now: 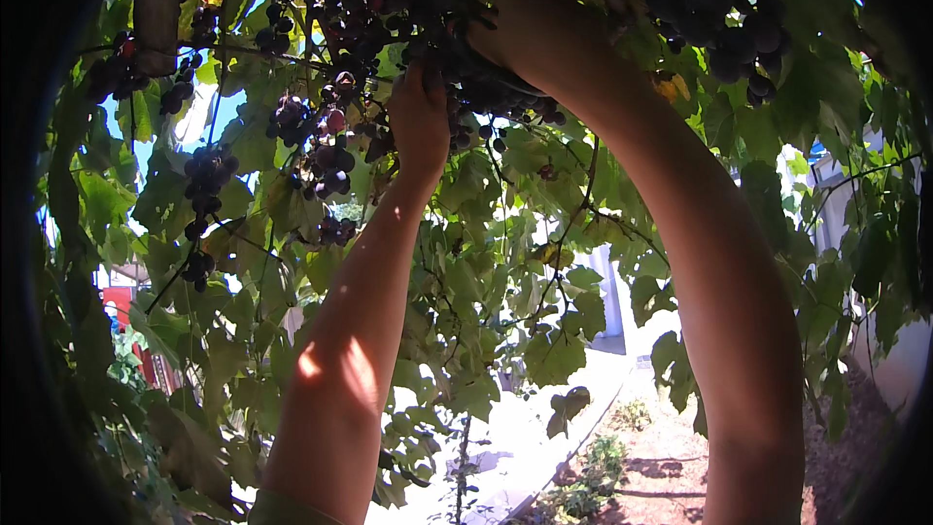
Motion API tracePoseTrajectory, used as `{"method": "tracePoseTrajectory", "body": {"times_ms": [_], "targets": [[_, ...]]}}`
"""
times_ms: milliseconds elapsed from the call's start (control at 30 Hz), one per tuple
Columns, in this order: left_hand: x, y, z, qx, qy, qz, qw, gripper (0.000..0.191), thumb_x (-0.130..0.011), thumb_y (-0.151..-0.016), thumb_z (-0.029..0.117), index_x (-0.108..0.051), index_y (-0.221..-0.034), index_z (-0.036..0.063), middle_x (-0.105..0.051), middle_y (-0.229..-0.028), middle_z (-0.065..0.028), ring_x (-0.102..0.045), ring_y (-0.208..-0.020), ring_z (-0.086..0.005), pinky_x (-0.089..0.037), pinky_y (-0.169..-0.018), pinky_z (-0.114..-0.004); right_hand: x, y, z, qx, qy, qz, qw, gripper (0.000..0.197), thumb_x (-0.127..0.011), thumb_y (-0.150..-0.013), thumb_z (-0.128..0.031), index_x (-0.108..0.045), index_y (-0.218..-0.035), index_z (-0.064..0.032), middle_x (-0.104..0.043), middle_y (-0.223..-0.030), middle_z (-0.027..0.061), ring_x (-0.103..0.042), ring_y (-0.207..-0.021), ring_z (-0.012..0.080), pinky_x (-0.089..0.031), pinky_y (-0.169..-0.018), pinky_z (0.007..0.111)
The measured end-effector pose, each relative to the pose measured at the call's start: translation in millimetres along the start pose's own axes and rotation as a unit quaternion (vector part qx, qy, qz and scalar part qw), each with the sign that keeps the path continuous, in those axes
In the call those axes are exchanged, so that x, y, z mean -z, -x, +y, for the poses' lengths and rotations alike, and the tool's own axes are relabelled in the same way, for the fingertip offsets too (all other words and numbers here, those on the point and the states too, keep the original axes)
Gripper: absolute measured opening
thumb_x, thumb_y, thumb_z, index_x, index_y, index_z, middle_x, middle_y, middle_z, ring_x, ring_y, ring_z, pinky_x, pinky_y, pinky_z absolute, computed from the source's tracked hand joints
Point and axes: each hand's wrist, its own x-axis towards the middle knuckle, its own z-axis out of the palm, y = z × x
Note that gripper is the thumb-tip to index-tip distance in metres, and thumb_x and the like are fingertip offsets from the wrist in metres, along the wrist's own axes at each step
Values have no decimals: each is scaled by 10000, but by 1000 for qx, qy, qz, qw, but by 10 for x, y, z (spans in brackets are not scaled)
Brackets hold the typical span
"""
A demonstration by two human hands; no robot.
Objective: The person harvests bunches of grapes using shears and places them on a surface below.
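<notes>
Both of my arms reach up into a grapevine. My left hand (421, 113) is raised at the upper middle, its fingertips among dark grapes and stems; what they touch is lost in shadow. To its right and higher, my right hand (521, 25) is bent inward at a dark mass of grapes (496, 91), its fingers mostly hidden. A dark curved edge shows just under that hand, too shaded to name. Left of my left hand hang purple grape bunches (328, 168). Another large dark bunch (751, 36) hangs at the upper right.
Vine leaves (466, 270) and thin stems surround both arms. A wooden post or beam (157, 7) comes down at the upper left, near more grapes (208, 182). Below lie a bright paved strip (503, 437) and a soil bed (649, 474) with low plants. Pale walls stand at the right.
</notes>
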Motion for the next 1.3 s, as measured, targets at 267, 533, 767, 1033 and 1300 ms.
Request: {"method": "tracePoseTrajectory", "body": {"times_ms": [267,533,767,1033,1300], "targets": [[71,11,144,45,9,-42,998,219,-482,-828,108,-496,-1013,-8,-523,-870,-212,-518,-775,-387,-414,-659,-443,-42,-354,-11,20,45,-62,997,502,-598,-705,-431,-551,-1015,-38,-615,-889,157,-614,-776,294,-491,-674,387],[56,21,-162,-4,-6,-49,999,215,-492,-787,52,-488,-995,-3,-515,-865,-206,-507,-787,-388,-411,-665,-445,-37,-448,-158,-24,17,-22,999,500,-628,-680,-384,-548,-1036,-43,-611,-935,155,-609,-825,286,-482,-724,376],[3,23,-202,-25,-17,-54,998,201,-489,-823,68,-482,-1023,51,-513,-939,-172,-539,-781,-351,-450,-635,-409,15,-504,-164,6,108,-71,992,360,-600,-707,-290,-599,-951,-26,-612,-943,148,-600,-870,268,-488,-713,360],[-57,-16,-165,12,52,-66,996,133,-450,-831,57,-488,-943,-5,-509,-862,-170,-542,-673,-324,-468,-567,-386,-249,-571,-215,-26,115,-15,993,209,-547,-769,-235,-662,-856,-83,-607,-938,139,-584,-897,263,-505,-640,371],[6,12,-101,80,83,-39,993,238,-497,-810,99,-507,-1029,5,-575,-868,-190,-559,-782,-357,-449,-669,-387,-77,-321,-145,70,252,18,965,203,-558,-769,-218,-637,-792,-33,-623,-872,121,-609,-847,200,-492,-629,322]]}}
